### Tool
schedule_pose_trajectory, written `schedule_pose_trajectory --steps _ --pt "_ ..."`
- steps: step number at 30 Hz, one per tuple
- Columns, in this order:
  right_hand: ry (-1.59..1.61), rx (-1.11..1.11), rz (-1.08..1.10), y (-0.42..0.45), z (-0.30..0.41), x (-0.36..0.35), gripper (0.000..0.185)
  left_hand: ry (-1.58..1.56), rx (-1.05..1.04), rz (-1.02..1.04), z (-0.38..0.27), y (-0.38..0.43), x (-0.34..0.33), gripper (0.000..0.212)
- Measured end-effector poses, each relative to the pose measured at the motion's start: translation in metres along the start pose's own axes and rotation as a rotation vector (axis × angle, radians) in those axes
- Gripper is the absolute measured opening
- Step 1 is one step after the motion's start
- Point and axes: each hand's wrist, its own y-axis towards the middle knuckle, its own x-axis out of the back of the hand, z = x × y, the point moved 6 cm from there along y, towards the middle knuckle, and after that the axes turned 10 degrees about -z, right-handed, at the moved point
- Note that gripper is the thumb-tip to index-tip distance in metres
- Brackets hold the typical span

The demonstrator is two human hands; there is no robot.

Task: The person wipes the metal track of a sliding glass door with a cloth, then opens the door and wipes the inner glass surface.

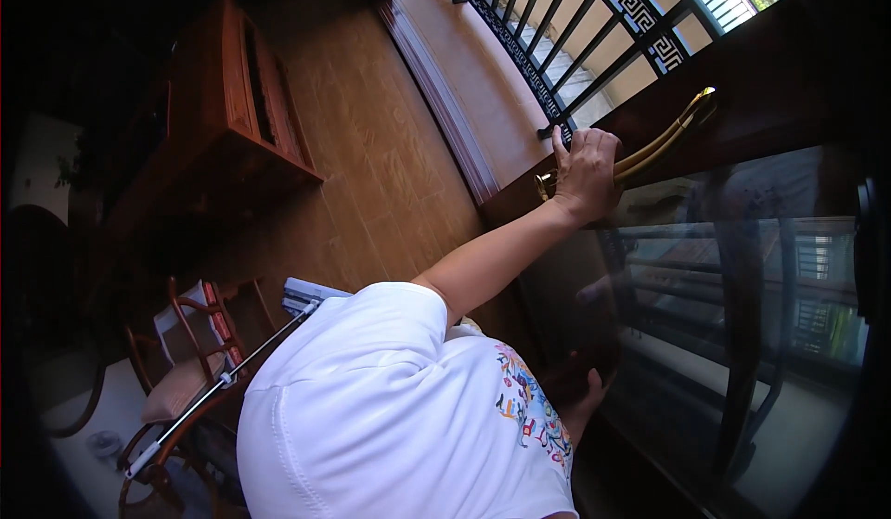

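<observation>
My left hand [588, 171] is wrapped around a curved brass door handle [658, 150]. The handle is fixed to the dark frame [755, 105] of a glazed door, and its upper end shows beyond my knuckles. Lower down, my right hand [590, 395] is close to the dark lower part of the door, partly hidden by my white T-shirt [362, 414]. Its thumb shows, but whether it touches or holds anything is unclear. The door's glass panel [682, 352] carries reflections of bars and a bright opening.
Beyond the doorway's ridged threshold [445, 108] stands a black metal railing [557, 39] with a key-pattern band. Wood-look flooring [369, 143] runs past a reddish wooden cabinet [209, 108]. Behind me, a flat mop's pole [223, 383] slants across wooden chairs, one with a cushion [184, 387].
</observation>
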Motion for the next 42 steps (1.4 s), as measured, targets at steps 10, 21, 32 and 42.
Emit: schedule_pose_trajectory --steps 10,21,32,42 --pt "0.149 -0.001 -0.028 0.017 -0.032 0.042 0.068 0.096 0.141 -0.005 0.067 0.069 0.009 0.032" --pt "0.228 0.122 -0.117 0.015 -0.018 0.037 0.064 0.181 0.457 0.055 0.219 0.202 0.027 0.035" --pt "0.173 0.203 -0.409 0.016 -0.032 0.064 0.067 0.271 0.170 0.191 0.385 0.296 -0.028 0.045" --pt "0.259 0.511 -0.733 -0.002 -0.044 0.209 0.070 0.375 0.315 0.233 0.376 0.348 0.001 0.087"
